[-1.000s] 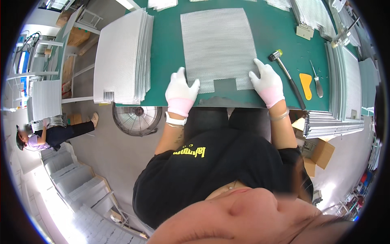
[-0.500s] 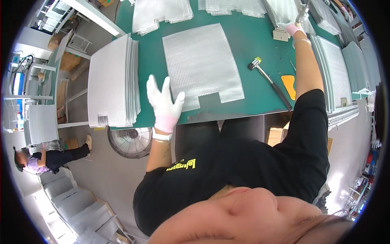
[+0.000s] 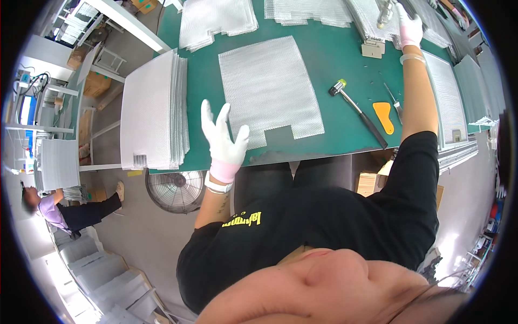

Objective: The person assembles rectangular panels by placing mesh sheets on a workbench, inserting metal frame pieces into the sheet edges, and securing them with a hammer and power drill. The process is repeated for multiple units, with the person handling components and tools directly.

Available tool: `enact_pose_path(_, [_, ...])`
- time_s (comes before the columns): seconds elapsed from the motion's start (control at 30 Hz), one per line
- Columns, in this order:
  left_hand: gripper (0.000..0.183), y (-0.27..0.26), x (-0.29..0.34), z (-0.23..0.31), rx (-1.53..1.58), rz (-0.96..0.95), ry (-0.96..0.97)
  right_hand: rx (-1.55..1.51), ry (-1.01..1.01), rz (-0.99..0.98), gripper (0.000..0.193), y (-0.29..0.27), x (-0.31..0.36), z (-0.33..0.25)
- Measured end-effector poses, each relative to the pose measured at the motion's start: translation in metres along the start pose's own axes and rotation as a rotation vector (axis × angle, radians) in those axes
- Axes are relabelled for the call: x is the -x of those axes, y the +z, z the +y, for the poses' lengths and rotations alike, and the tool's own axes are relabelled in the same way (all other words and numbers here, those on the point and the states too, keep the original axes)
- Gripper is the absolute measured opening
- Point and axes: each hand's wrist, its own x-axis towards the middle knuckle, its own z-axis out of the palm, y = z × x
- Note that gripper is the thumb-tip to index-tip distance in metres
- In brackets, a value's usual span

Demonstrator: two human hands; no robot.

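Note:
My left hand (image 3: 226, 141), in a white glove with a pink cuff, is raised at the table's near edge. Its fingers are spread and nothing is in them. Beside it a silver mesh sheet (image 3: 272, 89) with a notch in its near edge lies flat on the green table (image 3: 337, 137). My right arm reaches to the far right, where my gloved right hand (image 3: 411, 29) is over a stack of mesh sheets (image 3: 369, 24), fingers apart. Just left of its fingers lies a shiny metal tool (image 3: 385, 14) whose kind I cannot make out.
A mallet (image 3: 359, 113), an orange scraper (image 3: 383, 117) and a screwdriver (image 3: 397, 108) lie right of the sheet. Mesh stacks stand at the left (image 3: 151, 110) and far side (image 3: 216, 21). Framed panels (image 3: 447, 97) rest at right. A floor fan (image 3: 175, 191) stands below the table's edge.
My right hand has moved farther away and let go of the metal tool, which now lies to its left. My left hand has shifted slightly right, fingers still spread.

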Motion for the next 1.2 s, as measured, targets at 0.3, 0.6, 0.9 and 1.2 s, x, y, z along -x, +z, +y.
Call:
enact_pose_path(0.3, [0.059,0.041,-0.002,0.03,0.924,-0.315,-0.406,-0.539,-0.252,-0.337,0.087,-0.052,0.228,-0.131])
enact_pose_path(0.6, [0.052,0.027,-0.014,0.046,1.034,0.313,-0.448,-0.219,-0.626,-0.537,0.074,-0.107,0.339,-0.163])
enact_pose_path(0.9, [0.071,0.01,0.016,0.013,0.235,0.072,-0.259,-0.279,-0.146,-0.792,0.084,-0.1,0.329,-0.134])
enact_pose_path(1.2, [0.07,0.025,0.007,-0.012,-0.271,-0.138,-0.154,-0.058,-0.109,-0.873,0.082,-0.079,0.341,-0.122])
